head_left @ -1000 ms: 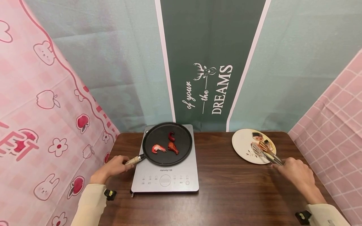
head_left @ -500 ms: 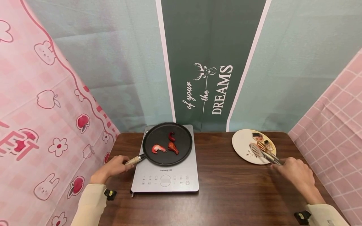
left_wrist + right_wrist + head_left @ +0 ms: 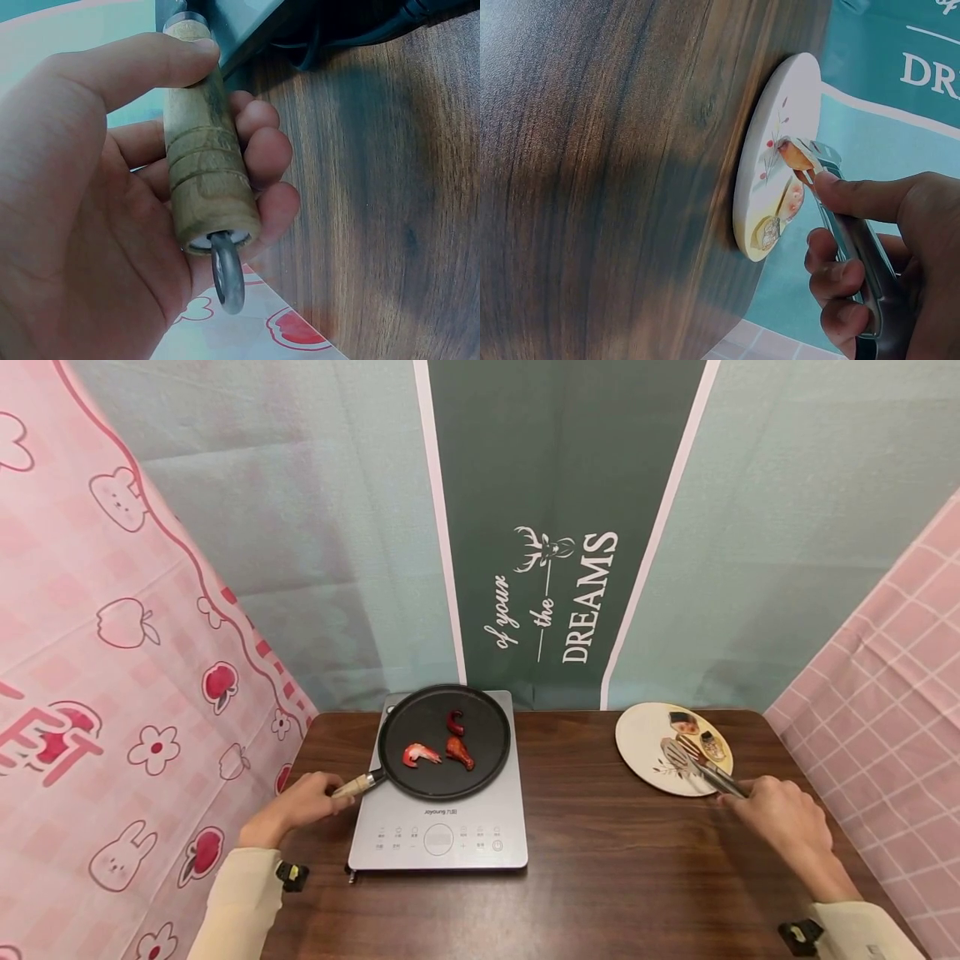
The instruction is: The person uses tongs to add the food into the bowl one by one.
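Handle [image 3: 354, 787] is held by left grip [image 3: 306, 800], tongs [image 3: 720, 780] by right grip [image 3: 783, 825]; near desk's [image 3: 585, 860] far-right corner, loosely pinched food [image 3: 796, 156] could be dropped.

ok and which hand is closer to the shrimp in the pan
Left. The left hand is just beside the pan, gripping its handle, near the shrimp. The right hand is much farther off, to the right, holding tongs at the plate.
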Tool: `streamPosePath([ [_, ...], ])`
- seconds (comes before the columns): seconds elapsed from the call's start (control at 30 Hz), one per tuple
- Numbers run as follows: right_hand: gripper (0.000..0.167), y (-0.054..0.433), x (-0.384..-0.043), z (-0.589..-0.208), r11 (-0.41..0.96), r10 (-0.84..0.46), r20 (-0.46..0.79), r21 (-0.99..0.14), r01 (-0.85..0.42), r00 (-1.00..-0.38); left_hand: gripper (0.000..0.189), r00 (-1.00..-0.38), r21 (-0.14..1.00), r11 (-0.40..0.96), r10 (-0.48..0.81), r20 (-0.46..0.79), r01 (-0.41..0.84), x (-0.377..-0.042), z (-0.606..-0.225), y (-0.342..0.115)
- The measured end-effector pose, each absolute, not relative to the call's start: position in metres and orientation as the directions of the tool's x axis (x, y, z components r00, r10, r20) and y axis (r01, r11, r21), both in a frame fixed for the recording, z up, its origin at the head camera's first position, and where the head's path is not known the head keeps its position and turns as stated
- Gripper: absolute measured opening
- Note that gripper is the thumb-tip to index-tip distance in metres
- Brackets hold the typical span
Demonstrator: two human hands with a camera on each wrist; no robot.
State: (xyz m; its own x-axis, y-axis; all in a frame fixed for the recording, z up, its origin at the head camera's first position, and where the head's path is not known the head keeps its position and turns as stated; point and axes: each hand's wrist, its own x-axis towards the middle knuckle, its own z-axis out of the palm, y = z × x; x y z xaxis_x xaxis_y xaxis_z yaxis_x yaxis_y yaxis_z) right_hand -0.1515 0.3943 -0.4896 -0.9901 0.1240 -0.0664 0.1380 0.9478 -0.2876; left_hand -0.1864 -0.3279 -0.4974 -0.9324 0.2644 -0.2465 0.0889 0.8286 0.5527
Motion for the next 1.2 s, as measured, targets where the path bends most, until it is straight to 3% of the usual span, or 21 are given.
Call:
streamPosePath([
  [1.2, 0.047, 0.3879, -0.1555, -0.4866, 0.953, 0.094, 0.000, -0.288, 0.090, -0.996, 0.017, -0.930, 0.549, 0.833, 0.253, -0.268, 0.068, -0.1860, -0.4961, -0.3271],
])
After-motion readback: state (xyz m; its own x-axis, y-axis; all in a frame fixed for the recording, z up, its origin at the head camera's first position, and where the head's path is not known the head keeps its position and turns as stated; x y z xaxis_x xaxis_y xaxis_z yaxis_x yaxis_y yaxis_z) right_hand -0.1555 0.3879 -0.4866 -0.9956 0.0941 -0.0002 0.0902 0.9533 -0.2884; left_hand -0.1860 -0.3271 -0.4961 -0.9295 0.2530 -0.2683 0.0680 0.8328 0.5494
